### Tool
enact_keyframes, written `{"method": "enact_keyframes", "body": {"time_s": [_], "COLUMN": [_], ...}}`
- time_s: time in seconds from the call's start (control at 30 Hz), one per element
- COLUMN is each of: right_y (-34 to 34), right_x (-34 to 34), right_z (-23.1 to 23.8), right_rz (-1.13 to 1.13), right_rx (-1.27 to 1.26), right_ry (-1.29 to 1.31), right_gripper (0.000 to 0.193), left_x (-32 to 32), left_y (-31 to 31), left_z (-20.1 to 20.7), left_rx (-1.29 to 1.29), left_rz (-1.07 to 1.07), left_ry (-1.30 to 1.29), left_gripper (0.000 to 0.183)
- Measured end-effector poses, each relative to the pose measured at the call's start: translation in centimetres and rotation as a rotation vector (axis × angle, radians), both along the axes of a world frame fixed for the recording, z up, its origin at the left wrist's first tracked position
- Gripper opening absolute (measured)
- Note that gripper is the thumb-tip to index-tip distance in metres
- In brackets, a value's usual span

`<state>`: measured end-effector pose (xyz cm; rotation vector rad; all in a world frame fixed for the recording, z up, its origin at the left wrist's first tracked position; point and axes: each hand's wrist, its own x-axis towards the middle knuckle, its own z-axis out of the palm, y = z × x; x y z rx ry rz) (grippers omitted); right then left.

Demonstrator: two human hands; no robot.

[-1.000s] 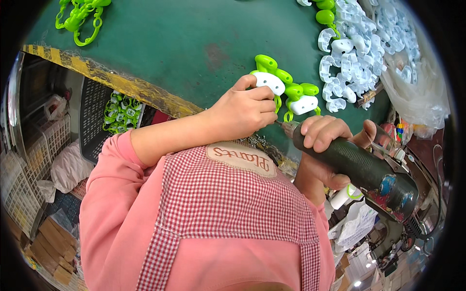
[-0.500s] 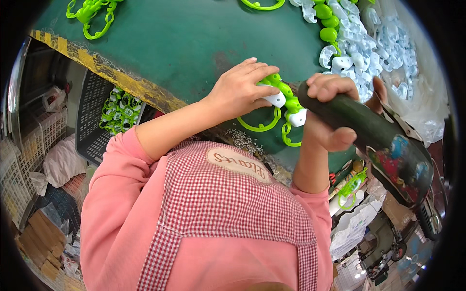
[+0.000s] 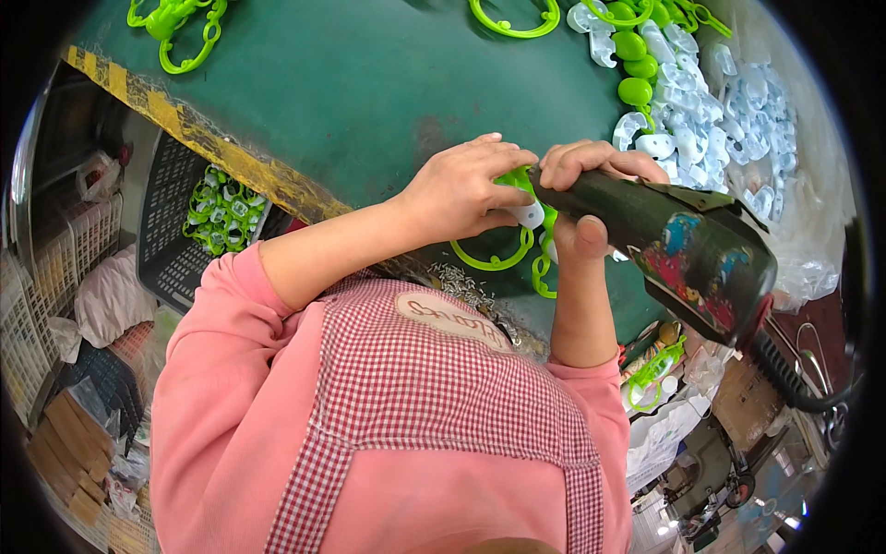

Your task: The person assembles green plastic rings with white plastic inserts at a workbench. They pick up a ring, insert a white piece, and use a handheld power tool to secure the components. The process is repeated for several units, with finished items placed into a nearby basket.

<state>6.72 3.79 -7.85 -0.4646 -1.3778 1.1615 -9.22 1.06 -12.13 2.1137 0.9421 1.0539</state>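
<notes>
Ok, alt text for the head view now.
A person's right hand holds a dark power tool up to a green and white plastic part in the left hand, over a green table. Small metal bits lie by its edge; pale pieces are piled at upper right.

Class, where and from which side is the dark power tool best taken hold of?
Likely around the front barrel of the power tool, from the person's right, as the right hand does: fingers far side, thumb near. That part is slim; the rear body is bulkier and trails a coiled cord, and the left hand is near the tip.
</notes>
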Motion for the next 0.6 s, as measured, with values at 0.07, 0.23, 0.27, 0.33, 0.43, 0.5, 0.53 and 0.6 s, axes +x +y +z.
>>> {"method": "enact_keyframes", "body": {"time_s": [0.07,0.23,0.27,0.33,0.43,0.5,0.53,0.6], "right_y": [0.0,-0.9,-1.9,-4.5,-9.4,-11.1,-12.0,-13.4], "right_x": [-0.1,1.0,2.2,5.7,12.7,13.4,13.8,14.4], "right_z": [0.3,1.5,2.2,3.7,2.9,2.3,1.9,1.8], "right_rz": [0.012,-0.237,-0.291,-0.422,-0.825,-1.088,-1.076,-1.226], "right_rx": [-0.048,-0.164,-0.104,0.02,0.009,-0.029,-0.06,-0.097], "right_ry": [-0.003,-0.042,-0.019,0.023,-0.136,-0.27,-0.211,-0.37], "right_gripper": [0.081,0.072,0.072,0.077,0.063,0.055,0.062,0.068], "left_x": [-0.2,0.2,0.1,-0.8,-1.1,-0.1,0.4,0.8], "left_y": [0.1,0.4,0.5,0.0,-0.3,-0.9,-1.2,-1.2], "left_z": [-0.1,0.0,0.1,1.0,1.6,0.4,0.1,0.0], "left_rx": [0.009,0.085,0.126,0.097,0.048,-0.09,-0.113,-0.186], "left_rz": [-0.001,-0.02,-0.015,0.041,0.202,0.267,0.228,0.151], "left_ry": [0.002,0.051,0.062,0.038,0.212,0.414,0.463,0.53], "left_gripper": [0.026,0.033,0.033,0.037,0.051,0.061,0.07,0.07]}}
